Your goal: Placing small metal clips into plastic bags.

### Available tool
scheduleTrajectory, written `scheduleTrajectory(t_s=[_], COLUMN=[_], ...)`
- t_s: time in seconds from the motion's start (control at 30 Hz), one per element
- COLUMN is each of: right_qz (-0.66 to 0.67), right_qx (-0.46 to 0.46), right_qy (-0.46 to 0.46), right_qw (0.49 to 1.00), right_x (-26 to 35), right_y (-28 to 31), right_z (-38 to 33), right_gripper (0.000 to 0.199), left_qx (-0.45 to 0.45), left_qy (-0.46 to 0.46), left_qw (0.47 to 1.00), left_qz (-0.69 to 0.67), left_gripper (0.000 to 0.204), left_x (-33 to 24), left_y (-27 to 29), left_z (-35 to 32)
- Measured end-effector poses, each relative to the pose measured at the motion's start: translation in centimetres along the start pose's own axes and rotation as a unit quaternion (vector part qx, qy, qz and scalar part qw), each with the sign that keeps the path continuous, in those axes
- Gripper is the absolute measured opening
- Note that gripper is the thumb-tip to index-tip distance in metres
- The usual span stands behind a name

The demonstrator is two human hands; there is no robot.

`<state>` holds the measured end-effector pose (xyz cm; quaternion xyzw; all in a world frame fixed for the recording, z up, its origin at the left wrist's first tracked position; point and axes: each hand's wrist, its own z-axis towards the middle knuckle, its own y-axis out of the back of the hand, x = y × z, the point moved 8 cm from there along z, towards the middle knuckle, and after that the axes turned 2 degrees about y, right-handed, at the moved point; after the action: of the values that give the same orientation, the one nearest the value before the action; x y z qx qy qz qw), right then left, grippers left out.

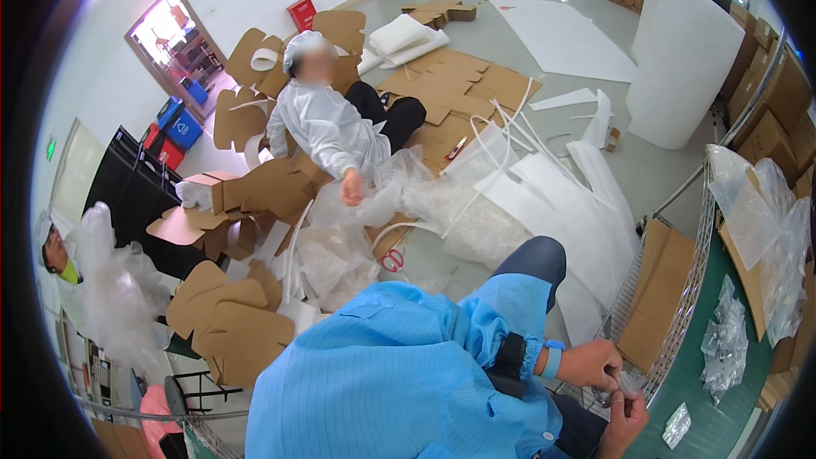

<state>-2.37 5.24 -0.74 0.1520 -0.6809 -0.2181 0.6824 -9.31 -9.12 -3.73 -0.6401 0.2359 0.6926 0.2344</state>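
At the lower right, my two hands meet over a small clear, round piece [627,386] that looks like a roll of tape, though it is too small to be certain. My left hand [588,365], below a blue cuff and a blue wristband [552,360], is closed with its fingertips pinching at the piece. From below, my right hand [625,423] grips it too, thumb and fingers pressed together. Both hands are close to a wire rack edge and the green tabletop [680,357]. A small silvery plastic bag [677,425] lies beside my right hand.
A crumpled clear bag [724,340] and flat cardboard [656,293] are at the right. A co-worker in white [327,123] sits among cardboard pieces [455,85], clear film [336,238] and white foam sheets [561,212]. Red-handled scissors [392,260] lie on the floor. Another person [64,255] is at the far left.
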Motion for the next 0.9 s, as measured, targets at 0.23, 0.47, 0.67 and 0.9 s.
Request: scheduleTrajectory(t_s=[0.23,0.47,0.67,0.9], right_qz=[-0.077,-0.085,-0.074,-0.046], right_qx=[-0.028,-0.019,-0.027,-0.033], right_qy=[0.035,0.033,0.038,0.050], right_qw=[0.996,0.996,0.996,0.997], right_x=[-0.4,-0.9,1.0,1.3], right_y=[0.7,0.5,0.5,0.3], right_z=[-0.3,-0.2,-0.4,-0.5], right_gripper=[0.027,0.027,0.024,0.024], left_qx=[0.013,-0.020,-0.019,-0.021], left_qy=[-0.007,-0.013,-0.016,0.001], left_qw=[1.000,0.999,0.999,0.999], left_qz=[-0.015,-0.030,-0.020,-0.035], left_gripper=[0.019,0.018,0.020,0.019], left_x=[0.1,-0.5,-0.2,-0.6], left_y=[-0.6,-0.1,-0.1,0.1], left_z=[-0.2,-0.1,-0.3,-0.3])
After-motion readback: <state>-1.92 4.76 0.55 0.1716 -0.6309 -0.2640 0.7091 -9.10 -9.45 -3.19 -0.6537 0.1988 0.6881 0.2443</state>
